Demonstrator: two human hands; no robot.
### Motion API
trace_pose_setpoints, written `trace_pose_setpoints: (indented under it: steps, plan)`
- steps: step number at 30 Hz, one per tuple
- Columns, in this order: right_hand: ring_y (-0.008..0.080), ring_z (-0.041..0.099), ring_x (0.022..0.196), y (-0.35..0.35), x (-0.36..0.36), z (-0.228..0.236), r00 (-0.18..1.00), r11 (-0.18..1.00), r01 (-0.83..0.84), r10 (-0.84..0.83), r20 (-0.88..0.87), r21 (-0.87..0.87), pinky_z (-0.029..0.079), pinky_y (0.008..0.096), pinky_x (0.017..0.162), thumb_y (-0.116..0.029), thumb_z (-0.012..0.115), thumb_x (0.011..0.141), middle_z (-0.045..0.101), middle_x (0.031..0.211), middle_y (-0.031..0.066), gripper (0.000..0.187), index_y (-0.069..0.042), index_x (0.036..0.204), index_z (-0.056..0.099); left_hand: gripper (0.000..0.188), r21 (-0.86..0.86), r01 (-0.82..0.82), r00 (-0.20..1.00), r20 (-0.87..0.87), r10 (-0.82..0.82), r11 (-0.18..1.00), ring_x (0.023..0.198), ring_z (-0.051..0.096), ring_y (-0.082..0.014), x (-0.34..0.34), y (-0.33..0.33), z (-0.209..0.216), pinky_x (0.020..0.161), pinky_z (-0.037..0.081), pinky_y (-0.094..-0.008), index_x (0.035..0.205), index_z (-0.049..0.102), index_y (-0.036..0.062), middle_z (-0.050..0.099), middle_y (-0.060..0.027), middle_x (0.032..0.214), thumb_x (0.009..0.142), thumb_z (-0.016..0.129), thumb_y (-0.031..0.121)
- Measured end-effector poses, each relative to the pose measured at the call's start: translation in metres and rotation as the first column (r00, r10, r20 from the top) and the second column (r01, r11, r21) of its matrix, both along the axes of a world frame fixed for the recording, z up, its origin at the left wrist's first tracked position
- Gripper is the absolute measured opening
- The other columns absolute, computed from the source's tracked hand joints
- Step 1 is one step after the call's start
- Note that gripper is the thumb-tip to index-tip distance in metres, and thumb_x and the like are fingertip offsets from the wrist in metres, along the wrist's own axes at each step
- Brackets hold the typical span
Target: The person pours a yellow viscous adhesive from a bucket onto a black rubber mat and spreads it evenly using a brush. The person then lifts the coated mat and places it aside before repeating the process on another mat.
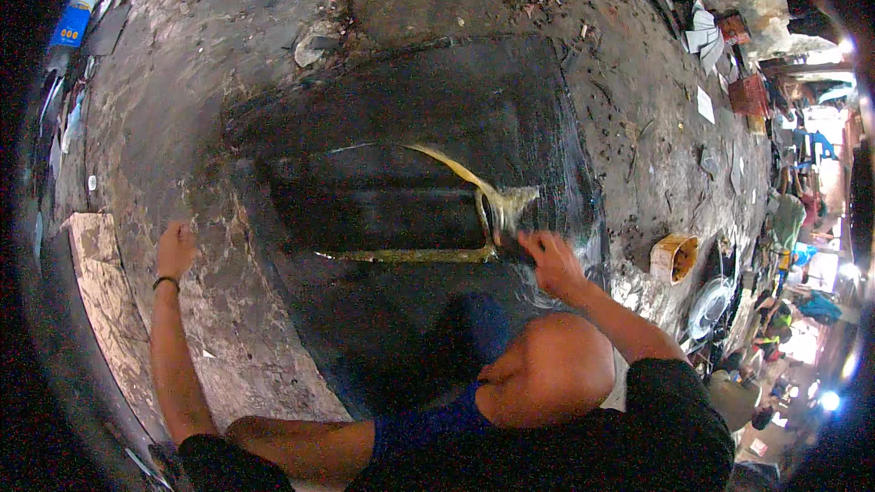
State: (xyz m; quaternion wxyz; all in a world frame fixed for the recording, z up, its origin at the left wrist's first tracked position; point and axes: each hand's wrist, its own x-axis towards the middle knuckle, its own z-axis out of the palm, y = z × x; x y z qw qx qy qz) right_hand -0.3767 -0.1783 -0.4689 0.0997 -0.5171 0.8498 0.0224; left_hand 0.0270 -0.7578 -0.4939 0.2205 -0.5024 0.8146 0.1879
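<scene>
A large black sheet lies flat on the floor in front of me. A yellowish, wet-looking streak curves across it and meets a second streak that runs along a dark rectangular patch. Where they join, a pale smear spreads to the right. Low over the sheet beside that smear is my right hand, its fingers bent together; whatever they grip is too dark and blurred to name. My left hand, with a dark band at the wrist, is curled closed over the bare floor left of the sheet.
A yellowish open container stands right of the sheet, near a round whitish object. My bent knee rises close to my right forearm. A pale board lies far left, and a blue container sits upper left.
</scene>
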Motion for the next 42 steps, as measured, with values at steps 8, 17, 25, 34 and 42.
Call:
trace_pose_setpoints:
  steps: [8, 17, 25, 34, 42]
  plan:
    - [0.0429, 0.057, 0.091, -0.072, -0.039, -0.024, 0.675, 0.682, 0.731, -0.724, 0.142, 0.003, 0.045, 0.0503, 0.077, -0.027, 0.055, 0.085, 0.059, 0.094, 0.0267, 0.030, 0.001, 0.095, 0.052, 0.042, -0.251, -0.144, 0.922, -0.385, 0.038, 0.957, 0.060, 0.057, -0.0314, 0.164, 0.103, -0.004, 0.057, 0.042, -0.0405, 0.081, 0.060, -0.0005, 0.059, -0.0173, 0.067, 0.095, 0.044, 0.036]
    - [0.0406, 0.061, 0.089, -0.341, 0.070, -0.022, 0.909, 0.923, 0.385, -0.382, 0.168, 0.017, 0.050, 0.0501, 0.079, -0.036, 0.045, 0.090, 0.058, 0.104, 0.0228, 0.037, -0.002, 0.101, 0.054, 0.030, 0.173, -0.476, 0.688, -0.537, 0.487, 0.862, 0.089, 0.057, -0.0291, 0.097, 0.313, -0.020, 0.079, 0.045, -0.0381, 0.110, 0.053, 0.0009, 0.058, -0.0166, 0.098, 0.088, 0.058, 0.022]
    - [0.0379, 0.062, 0.089, -0.453, 0.139, -0.020, 0.946, 0.963, -0.243, 0.263, 0.189, -0.120, 0.051, 0.0476, 0.075, -0.032, 0.046, 0.090, 0.061, 0.100, 0.0182, 0.031, -0.008, 0.109, 0.053, 0.048, 0.009, -0.403, 0.767, -0.543, 0.343, 0.915, 0.108, 0.042, -0.0389, 0.069, 0.355, -0.014, 0.095, 0.033, -0.0487, 0.122, 0.047, 0.0001, 0.048, -0.0207, 0.115, 0.082, 0.063, 0.023]
    - [0.0302, 0.061, 0.088, -0.387, 0.215, -0.032, 0.201, 0.265, -0.950, 0.922, 0.330, -0.163, 0.049, 0.0437, 0.076, -0.015, 0.050, 0.077, 0.062, 0.092, 0.0096, 0.032, -0.016, 0.107, 0.060, 0.046, -0.009, -0.464, 0.720, -0.586, 0.371, 0.886, 0.105, 0.042, -0.0375, 0.067, 0.365, -0.024, 0.094, 0.033, -0.0466, 0.120, 0.050, 0.0010, 0.049, -0.0185, 0.111, 0.081, 0.065, 0.021]
    - [0.0242, 0.053, 0.106, -0.450, 0.116, -0.010, 0.415, 0.420, -0.907, 0.894, 0.170, 0.001, 0.038, 0.0428, 0.091, -0.005, 0.060, 0.066, 0.058, 0.108, 0.0008, 0.055, -0.025, 0.118, 0.058, 0.047, -0.079, -0.470, 0.703, -0.635, 0.319, 0.879, 0.105, 0.045, -0.0369, 0.062, 0.368, -0.025, 0.095, 0.033, -0.0468, 0.120, 0.051, 0.0012, 0.052, -0.0183, 0.108, 0.081, 0.065, 0.024]
